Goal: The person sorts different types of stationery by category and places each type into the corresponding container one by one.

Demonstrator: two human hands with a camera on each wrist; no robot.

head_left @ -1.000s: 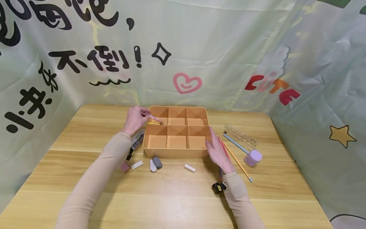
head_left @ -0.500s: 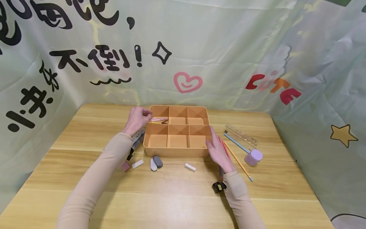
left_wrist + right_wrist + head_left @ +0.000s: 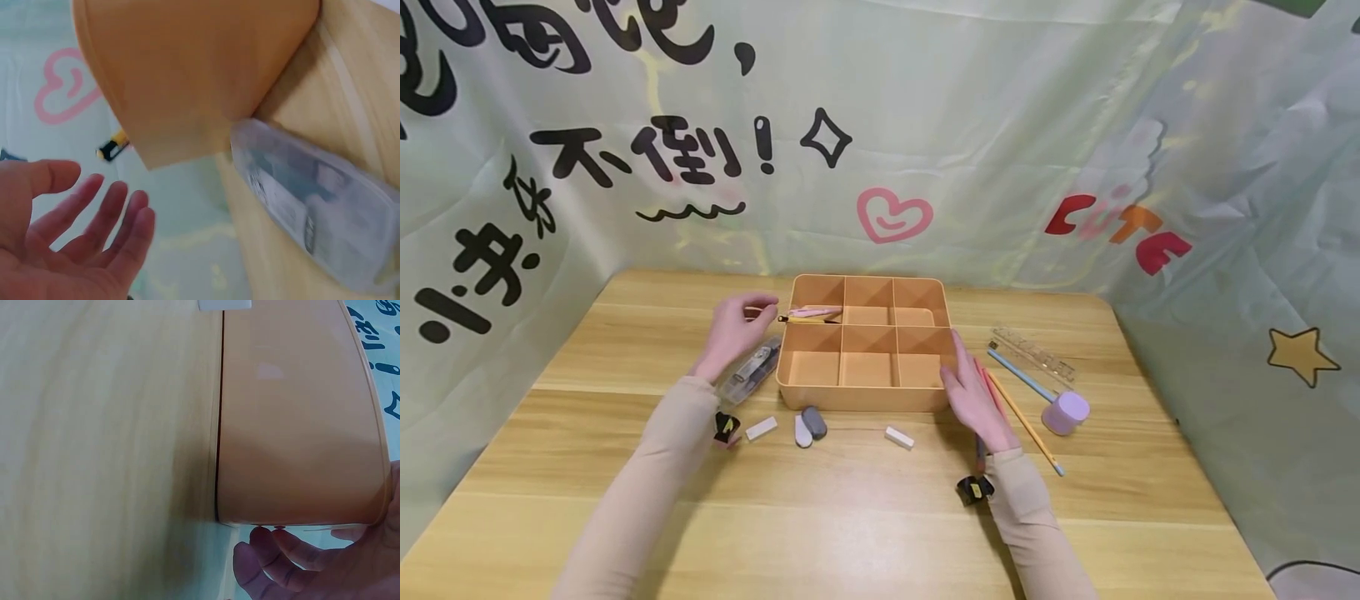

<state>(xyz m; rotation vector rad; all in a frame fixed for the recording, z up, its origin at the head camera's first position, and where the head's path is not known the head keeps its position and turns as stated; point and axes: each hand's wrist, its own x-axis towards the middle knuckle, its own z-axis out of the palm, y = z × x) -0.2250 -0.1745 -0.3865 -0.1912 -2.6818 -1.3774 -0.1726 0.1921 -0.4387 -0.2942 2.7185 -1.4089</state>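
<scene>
An orange organizer box (image 3: 861, 400) with several compartments stands near the back of the table. In its back left compartment lie a slim pink stick-like thing (image 3: 815, 312) and a yellow one with a black end (image 3: 808, 320); that black end (image 3: 110, 150) pokes past the rim in the left wrist view. My left hand (image 3: 733, 329) hovers just left of the box, fingers loosely bent and holding nothing. Below it is a clear plastic case (image 3: 312, 200) with a dark pattern. Against the box's right wall rests my right hand (image 3: 973, 400), fingers extended along the side.
Right of the box lie a clear ruler (image 3: 1033, 357), a blue pencil (image 3: 1018, 374), red pencils (image 3: 990, 392), a yellow pencil (image 3: 1025, 425) and a purple cylinder (image 3: 1064, 413). In front are white erasers (image 3: 762, 429) and a grey oval piece (image 3: 813, 423). Printed cloth (image 3: 737, 242) hangs behind.
My left hand lets go of the pink stick-like thing in the back left compartment and draws back leftward, uncovering the clear case. My right hand stays against the box.
</scene>
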